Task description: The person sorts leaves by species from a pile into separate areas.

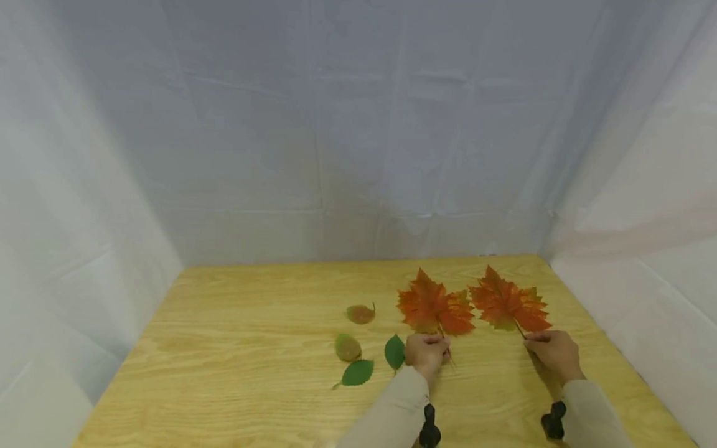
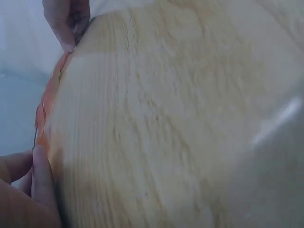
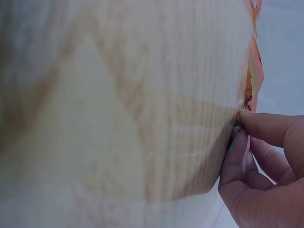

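Observation:
Two red-orange artificial maple leaves lie side by side toward the right of the table. My left hand (image 1: 427, 354) pinches the stem of the left maple leaf (image 1: 430, 305) between thumb and fingers, and the stem's end pokes out below them. The right maple leaf (image 1: 506, 300) has its stem pinched by my right hand (image 1: 554, 353), close over the wood. Beside my left hand is a dark green leaf (image 1: 394, 352). In the right wrist view, thumb and index fingertips (image 3: 247, 116) meet at the stem, with the leaf seen edge-on.
Left of the hands lie another green leaf (image 1: 357, 373), a brownish-green leaf (image 1: 348, 347) and a reddish-brown leaf (image 1: 361, 313) with a curled stem. The wooden table (image 1: 224, 348) is enclosed by white sheeting (image 1: 313, 137) behind and on both sides.

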Motion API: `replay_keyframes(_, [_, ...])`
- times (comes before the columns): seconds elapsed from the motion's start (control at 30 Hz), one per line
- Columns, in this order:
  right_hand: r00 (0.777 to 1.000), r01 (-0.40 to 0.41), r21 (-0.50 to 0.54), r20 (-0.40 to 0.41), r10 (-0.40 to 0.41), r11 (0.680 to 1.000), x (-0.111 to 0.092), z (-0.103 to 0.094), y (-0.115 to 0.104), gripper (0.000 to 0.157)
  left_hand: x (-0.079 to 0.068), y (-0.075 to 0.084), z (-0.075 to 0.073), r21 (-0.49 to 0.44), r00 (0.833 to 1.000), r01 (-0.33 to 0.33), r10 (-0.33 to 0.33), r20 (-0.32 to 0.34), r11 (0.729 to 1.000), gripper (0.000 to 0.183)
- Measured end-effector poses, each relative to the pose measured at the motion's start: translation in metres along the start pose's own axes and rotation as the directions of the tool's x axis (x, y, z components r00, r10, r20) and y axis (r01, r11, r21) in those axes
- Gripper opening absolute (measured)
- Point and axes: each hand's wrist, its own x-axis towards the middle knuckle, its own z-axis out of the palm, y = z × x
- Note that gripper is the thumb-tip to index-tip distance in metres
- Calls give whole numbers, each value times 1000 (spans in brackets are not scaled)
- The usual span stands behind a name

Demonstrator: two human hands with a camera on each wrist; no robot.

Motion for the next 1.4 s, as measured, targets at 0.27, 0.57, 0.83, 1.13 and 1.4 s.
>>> replay_keyframes(0.27, [1000, 6, -4, -8, -6, 1000, 1, 2, 2, 25, 15, -6, 4, 145, 996, -75, 81, -39, 987, 2])
replay_keyframes(0.57, [1000, 6, -9, -8, -6, 1000, 3, 3, 3, 25, 20, -7, 5, 200, 995, -67, 79, -54, 977, 5])
replay_keyframes(0.83, [1000, -5, -9, -11, 5, 1000, 2, 3, 2, 25, 22, -9, 5, 198, 995, -70, 81, -50, 978, 4])
replay_keyframes(1.13, [1000, -9, -10, -13, 9, 1000, 1, 3, 1, 25, 23, -10, 5, 197, 997, -50, 61, -48, 979, 6])
replay_keyframes(1.4, [1000, -2, -6, -14, 2, 1000, -1, 3, 0, 25, 22, -8, 5, 207, 996, -62, 75, -56, 976, 7])
